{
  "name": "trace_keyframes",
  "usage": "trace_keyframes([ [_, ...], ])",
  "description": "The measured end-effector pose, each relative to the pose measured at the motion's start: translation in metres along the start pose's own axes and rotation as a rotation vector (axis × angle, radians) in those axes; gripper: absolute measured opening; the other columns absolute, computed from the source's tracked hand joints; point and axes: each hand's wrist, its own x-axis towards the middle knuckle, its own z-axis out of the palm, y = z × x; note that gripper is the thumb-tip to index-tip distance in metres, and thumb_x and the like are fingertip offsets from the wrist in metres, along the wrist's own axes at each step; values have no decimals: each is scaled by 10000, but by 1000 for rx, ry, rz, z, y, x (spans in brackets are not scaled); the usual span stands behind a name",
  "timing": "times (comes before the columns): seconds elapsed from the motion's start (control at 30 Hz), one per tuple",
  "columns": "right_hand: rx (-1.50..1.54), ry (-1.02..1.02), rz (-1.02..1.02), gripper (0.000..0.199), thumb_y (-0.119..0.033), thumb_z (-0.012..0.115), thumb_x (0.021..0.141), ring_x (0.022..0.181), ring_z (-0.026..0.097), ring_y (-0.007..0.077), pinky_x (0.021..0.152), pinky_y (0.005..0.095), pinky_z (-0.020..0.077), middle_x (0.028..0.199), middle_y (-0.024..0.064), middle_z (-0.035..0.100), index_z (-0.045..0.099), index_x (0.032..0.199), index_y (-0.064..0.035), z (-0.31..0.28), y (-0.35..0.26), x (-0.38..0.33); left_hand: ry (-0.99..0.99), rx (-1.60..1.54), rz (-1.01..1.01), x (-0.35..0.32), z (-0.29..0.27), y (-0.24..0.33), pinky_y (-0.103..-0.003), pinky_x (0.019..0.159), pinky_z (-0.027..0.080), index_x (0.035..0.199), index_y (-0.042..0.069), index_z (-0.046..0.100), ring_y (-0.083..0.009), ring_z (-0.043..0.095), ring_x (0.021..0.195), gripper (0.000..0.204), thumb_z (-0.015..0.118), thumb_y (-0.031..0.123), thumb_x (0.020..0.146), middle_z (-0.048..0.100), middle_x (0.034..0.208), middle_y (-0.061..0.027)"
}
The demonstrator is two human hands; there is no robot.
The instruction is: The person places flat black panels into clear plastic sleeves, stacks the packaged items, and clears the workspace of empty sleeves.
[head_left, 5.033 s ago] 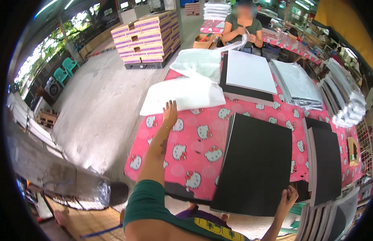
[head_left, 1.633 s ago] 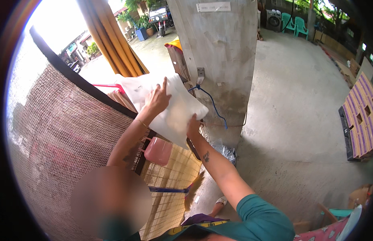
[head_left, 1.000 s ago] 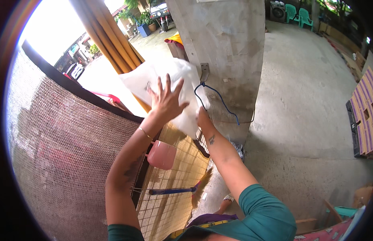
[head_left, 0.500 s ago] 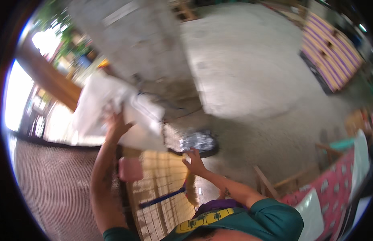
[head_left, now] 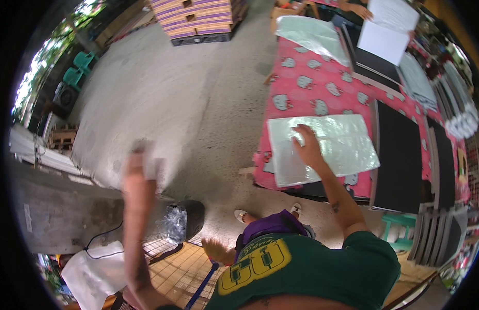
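R hand (head_left: 309,148) now nr sheet (head_left: 345,147) edge

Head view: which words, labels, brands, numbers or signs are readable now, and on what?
Green shirt: large yellow printing, partly legible; I'm not copying it out.
Grey pillar: pale label, too small to read.
Black pallet: tiny white mark, too small to read.

The pink-covered table (head_left: 314,95) bears a translucent sheet (head_left: 342,147) by its near left corner, black panels (head_left: 398,160) rightward and, farther back, another sheet (head_left: 311,35), apparently plastic.
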Motion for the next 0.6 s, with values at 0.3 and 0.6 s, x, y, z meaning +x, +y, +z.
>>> trace_keyframes([
  [0.3,-493,-160,258,326,-288,674,791,1073,530,358,907,506,414,1089,131,613,615,1058,-109,-172,190,-16,-231,-739,435,64,241,388,-442,959,419,1255,38,496,-385,507,1142,434,593,223,875,503,1278,-221],
  [0.6,-419,-131,70,446,-360,685,777,1079,532,316,864,497,420,1049,83,633,569,1162,-168,-193,216,-41,-621,-436,358,170,310,527,-439,915,451,1319,26,436,-372,526,1142,838,693,549,716,505,1275,-225],
])
